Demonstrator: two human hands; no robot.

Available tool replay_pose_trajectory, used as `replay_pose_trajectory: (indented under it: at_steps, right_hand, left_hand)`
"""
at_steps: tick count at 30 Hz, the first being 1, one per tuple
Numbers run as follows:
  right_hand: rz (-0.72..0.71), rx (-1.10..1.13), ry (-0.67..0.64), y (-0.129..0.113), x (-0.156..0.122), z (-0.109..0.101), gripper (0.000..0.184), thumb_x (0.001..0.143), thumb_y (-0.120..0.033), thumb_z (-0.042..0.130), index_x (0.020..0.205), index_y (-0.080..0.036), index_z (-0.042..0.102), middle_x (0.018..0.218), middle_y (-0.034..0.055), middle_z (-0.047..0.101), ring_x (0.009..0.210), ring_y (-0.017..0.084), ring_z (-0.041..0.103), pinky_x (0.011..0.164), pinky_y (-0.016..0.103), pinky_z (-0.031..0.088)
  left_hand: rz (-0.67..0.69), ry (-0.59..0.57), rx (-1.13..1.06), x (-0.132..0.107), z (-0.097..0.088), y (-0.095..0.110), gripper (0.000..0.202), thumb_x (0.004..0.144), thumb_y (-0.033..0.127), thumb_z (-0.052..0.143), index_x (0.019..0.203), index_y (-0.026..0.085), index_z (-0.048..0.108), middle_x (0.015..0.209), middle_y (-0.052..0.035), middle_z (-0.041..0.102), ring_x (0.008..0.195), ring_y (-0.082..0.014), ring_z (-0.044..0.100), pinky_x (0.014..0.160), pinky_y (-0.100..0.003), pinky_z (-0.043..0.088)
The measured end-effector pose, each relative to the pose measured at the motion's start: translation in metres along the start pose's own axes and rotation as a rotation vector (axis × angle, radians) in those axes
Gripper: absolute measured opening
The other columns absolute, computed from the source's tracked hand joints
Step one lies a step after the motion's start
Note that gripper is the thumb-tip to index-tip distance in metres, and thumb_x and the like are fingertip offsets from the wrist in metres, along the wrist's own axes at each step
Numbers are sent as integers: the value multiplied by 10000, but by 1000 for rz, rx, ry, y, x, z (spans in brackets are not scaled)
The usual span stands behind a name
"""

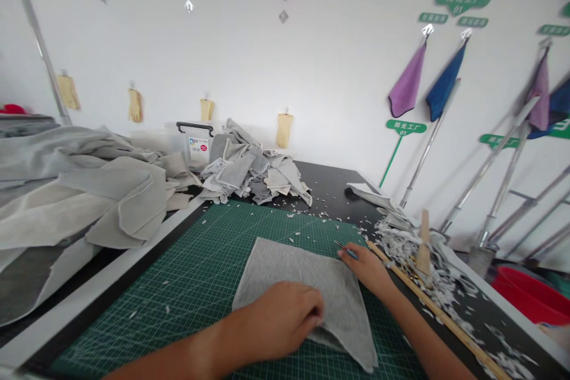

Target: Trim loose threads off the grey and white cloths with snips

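Note:
A grey cloth [307, 261], roughly square, lies on the green cutting mat [178, 273]. My left hand [285, 314] is closed in a pinch on its near edge, where the fabric is lifted and bunched; the fingertips are partly hidden. At the cloth's far right corner, my right hand [365, 267] is closed around a small blue-handled tool [351, 252] with a thin metal tip pointing away to the left. The tool's exact kind is too small to tell.
Grey cloths are heaped at the left [120, 190] and in a pile [253, 166] behind the mat. To the right lie a long wooden strip [436, 309], fabric scraps [401, 237] and a flat wooden stick [424, 243]. A red tub [529, 297] stands beyond the table edge.

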State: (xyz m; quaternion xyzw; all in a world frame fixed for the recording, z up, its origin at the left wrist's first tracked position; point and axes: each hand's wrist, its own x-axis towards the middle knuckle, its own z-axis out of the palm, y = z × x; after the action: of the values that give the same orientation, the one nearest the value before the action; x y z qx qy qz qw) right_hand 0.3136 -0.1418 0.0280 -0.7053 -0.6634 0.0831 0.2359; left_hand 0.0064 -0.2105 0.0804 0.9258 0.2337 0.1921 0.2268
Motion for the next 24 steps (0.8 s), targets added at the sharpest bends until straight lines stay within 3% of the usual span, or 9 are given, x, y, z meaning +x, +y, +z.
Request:
replay_pose_trajectory:
  at_steps: [6,9,13,19,24]
  right_hand:
    - [-68,179,48,-17,-1,-6,377,910,-532,503,771,-200,616,731,0,634,741,195,579,670,265,369]
    - [-119,312,13,-42,-11,-16,397,911,-554,521,809,-183,622,777,3,620,765,192,555,678,268,379]
    - [-254,432,-124,-82,-36,-29,378,937,-549,523,836,-195,608,788,-10,569,737,159,508,649,248,367]
    - [-245,368,-282,-107,-62,-29,293,902,-529,611,1050,-276,596,575,-86,328,536,114,312,528,232,236]
    - [-297,246,-263,-111,-67,-30,268,872,-486,665,999,-280,548,584,-94,397,563,118,386,570,218,291]
  left_hand:
    - [-197,132,-213,6,4,-9,162,985,271,438,1021,213,586,915,-16,680,810,-163,615,694,-256,389]
    - [-266,226,-337,11,7,-22,166,980,285,425,973,205,570,848,3,643,764,-147,581,666,-252,370]
    - [-373,342,-444,19,13,-44,198,968,326,422,905,187,547,790,8,579,750,-149,536,663,-261,360]
    - [-418,407,-533,24,14,-57,225,951,350,415,876,175,535,801,2,524,785,-158,492,707,-270,372]
    - [-453,433,-591,24,11,-56,213,928,352,431,862,176,532,806,-1,508,792,-163,476,730,-278,374]
